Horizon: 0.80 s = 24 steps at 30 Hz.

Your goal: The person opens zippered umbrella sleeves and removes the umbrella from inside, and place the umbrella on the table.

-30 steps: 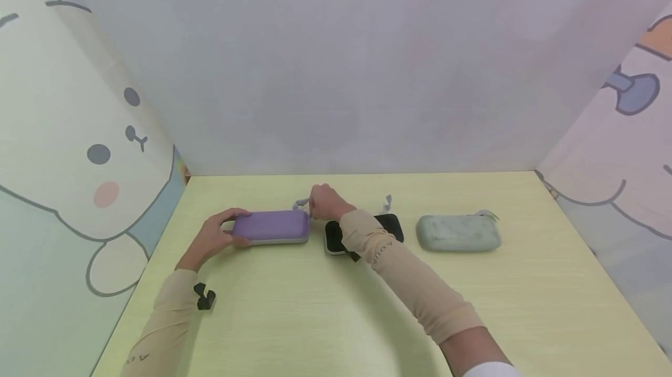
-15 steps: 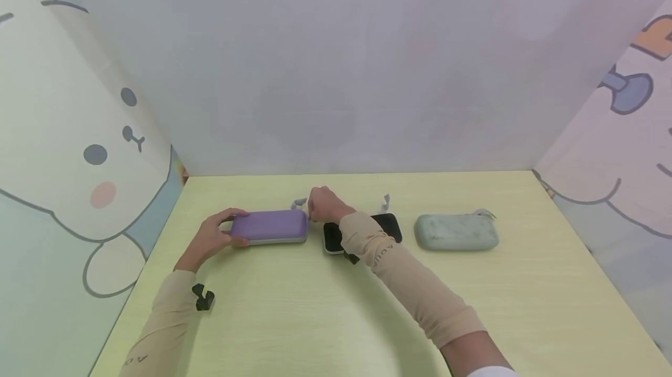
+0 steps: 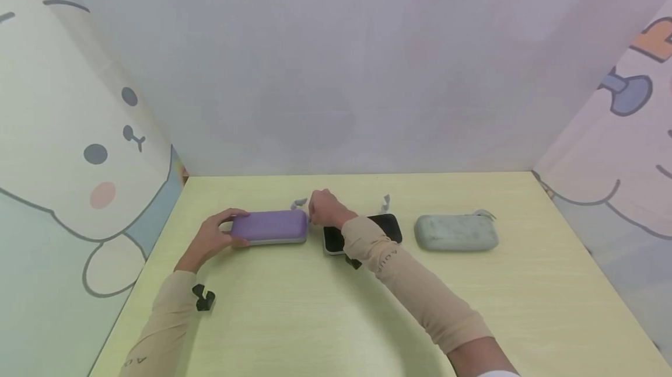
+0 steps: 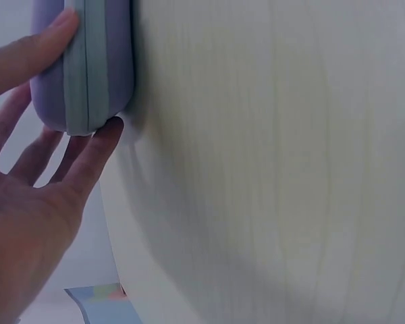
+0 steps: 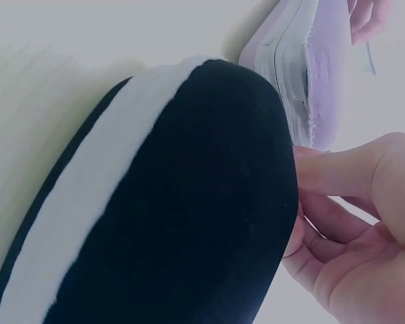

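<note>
Purple case [image 3: 269, 226] in hand, left of the middle of a pale yellow table [image 3: 294, 307]: we see a person's left hand [image 3: 211, 238] hold its left end between thumb and fingers. The right hand [image 3: 326, 209] reaches across to the other end, fingers curled in close; we cannot tell what, if anything, its fingertips pinch, since a black case [image 5: 182, 196] with a white band hides them from the wrist camera. From above, we find that black case partly covered by the right arm's beige sleeve [image 3: 404, 275], a pale strap [image 3: 298, 203] just behind the purple one, and a mottled grey-green case [image 3: 457, 232] farther right.
</note>
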Tool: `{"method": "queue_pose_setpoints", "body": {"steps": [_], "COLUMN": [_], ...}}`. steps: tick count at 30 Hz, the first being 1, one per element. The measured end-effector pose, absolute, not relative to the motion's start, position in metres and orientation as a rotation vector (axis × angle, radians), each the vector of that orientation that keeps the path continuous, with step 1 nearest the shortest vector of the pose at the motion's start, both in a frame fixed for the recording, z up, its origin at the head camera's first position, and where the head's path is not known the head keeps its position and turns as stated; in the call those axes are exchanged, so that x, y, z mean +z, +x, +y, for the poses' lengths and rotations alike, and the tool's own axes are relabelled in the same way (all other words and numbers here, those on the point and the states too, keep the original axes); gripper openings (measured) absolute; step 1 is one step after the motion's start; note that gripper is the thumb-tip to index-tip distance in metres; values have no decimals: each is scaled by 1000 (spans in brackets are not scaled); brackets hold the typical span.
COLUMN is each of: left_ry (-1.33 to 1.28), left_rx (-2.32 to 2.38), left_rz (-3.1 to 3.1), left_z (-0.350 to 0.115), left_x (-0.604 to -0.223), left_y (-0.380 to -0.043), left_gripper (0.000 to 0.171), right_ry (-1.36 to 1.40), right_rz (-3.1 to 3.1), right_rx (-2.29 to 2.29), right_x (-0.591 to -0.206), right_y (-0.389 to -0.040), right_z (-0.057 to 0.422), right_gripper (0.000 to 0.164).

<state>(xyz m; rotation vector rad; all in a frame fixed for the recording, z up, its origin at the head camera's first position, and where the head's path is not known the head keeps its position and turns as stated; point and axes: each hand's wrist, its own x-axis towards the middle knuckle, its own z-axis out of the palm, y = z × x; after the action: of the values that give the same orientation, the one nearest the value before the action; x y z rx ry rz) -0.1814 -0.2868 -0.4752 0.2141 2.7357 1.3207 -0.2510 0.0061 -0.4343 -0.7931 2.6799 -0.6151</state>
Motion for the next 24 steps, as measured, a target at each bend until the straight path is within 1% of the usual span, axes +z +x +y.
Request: {"method": "queue_pose_setpoints", "body": {"steps": [18,21,24], "left_ry": [161,159,159], "left_rx": [1270,1273,1278], "left_rz": [2759,2756,2753], "left_z": [-284,-285,-285], "left_x": [-473,-473,-472], "left_y": [-180,-180,-179], "left_gripper": [67,66,66], "right_ry": [-874,-871,-868], "right_rz": [2673,2660,2656], "right_rx": [-642,-676,-711], "right_x": [-437,-435,-434], "right_y": [-240,-237,-234], "right_z": [8,9,9], "right_gripper": [19,22,28]}}
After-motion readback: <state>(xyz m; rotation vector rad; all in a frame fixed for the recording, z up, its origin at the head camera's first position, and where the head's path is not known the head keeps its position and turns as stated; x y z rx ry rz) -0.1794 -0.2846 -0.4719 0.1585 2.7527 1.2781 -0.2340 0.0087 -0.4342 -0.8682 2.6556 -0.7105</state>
